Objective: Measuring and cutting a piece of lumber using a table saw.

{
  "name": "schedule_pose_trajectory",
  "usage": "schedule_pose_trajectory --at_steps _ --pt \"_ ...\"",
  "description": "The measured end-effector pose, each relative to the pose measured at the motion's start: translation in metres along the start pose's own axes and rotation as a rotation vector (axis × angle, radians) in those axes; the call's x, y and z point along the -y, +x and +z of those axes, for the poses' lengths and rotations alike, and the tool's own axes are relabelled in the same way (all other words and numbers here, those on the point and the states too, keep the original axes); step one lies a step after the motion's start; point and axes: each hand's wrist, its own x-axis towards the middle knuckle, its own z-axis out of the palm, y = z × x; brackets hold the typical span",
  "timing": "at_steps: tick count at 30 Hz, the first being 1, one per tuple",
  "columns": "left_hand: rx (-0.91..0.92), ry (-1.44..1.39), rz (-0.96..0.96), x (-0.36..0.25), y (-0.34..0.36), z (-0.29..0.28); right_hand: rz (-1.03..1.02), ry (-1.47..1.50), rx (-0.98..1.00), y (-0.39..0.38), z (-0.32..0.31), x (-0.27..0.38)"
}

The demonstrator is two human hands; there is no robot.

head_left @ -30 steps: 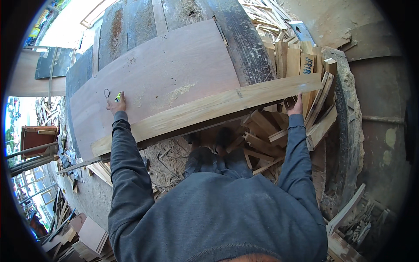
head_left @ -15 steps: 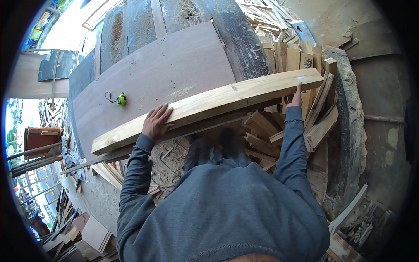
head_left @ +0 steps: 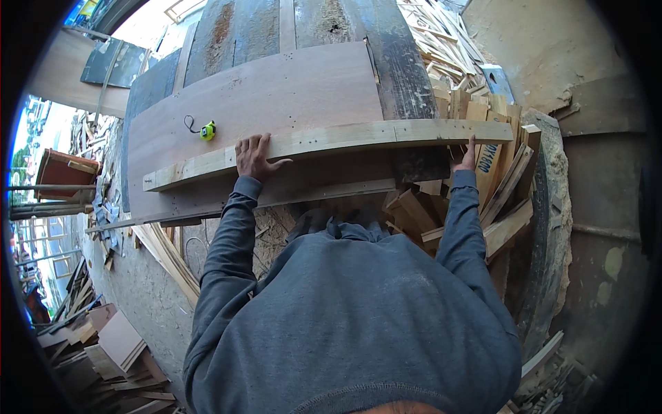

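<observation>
A long, pale wooden beam [head_left: 331, 138] slants across the near part of the worktable, its right end sticking out past the tabletop. A thin line crosses its upper face, and small dark spots dot it. My left hand [head_left: 255, 160] grips it left of the middle, fingers over the top and thumb out on the near side. Close to the right end, my right hand [head_left: 467, 160] holds the near edge with one finger up against it; the other fingers are partly hidden. Beyond the beam's left half lies a lime-green tape measure [head_left: 208, 131] with a dark wrist strap.
A brown plywood sheet [head_left: 276, 90] covers part of the dark plank table [head_left: 407, 83]. Upright offcuts [head_left: 507, 179] crowd the right side beside a rough concrete ledge [head_left: 552, 228]. Thin scrap strips [head_left: 441, 34] pile up at the far right, and board scraps [head_left: 121, 341] at the lower left.
The beam has been rolled so a narrower face with a cross line is up, and it sits farther from the table's near edge. Both hands stay on it. The view has shifted.
</observation>
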Motion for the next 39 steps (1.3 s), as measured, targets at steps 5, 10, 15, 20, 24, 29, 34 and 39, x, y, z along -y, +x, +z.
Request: schedule_pose_trajectory --at_steps 5,10,15,20,24,29,34,39 --pt "0.237 -0.047 -0.017 0.040 0.019 0.012 0.120 -0.069 -0.114 -0.017 0.043 0.026" --pt "0.572 -0.208 -0.051 0.042 0.044 -0.010 0.114 -0.029 -0.146 -0.017 0.020 0.022" --pt "0.878 -0.471 -0.164 0.050 0.015 0.009 0.028 -0.052 -0.094 -0.015 -0.038 -0.003" --pt "0.706 -0.297 -0.146 0.029 -0.013 -0.005 0.058 -0.312 -0.114 -0.027 -0.053 0.001" --pt "0.583 -0.102 0.020 0.017 -0.032 -0.014 0.010 -0.298 -0.178 -0.035 -0.042 -0.003" --pt "0.608 -0.025 0.097 0.001 -0.033 -0.008 -0.035 -0.128 -0.180 -0.035 -0.047 -0.004" --pt "0.585 -0.025 0.056 -0.006 -0.043 -0.004 -0.039 -0.077 -0.215 -0.047 -0.036 -0.007" --pt "0.568 -0.011 0.068 -0.012 -0.037 -0.001 -0.181 -0.053 -0.308 -0.041 -0.036 -0.011"
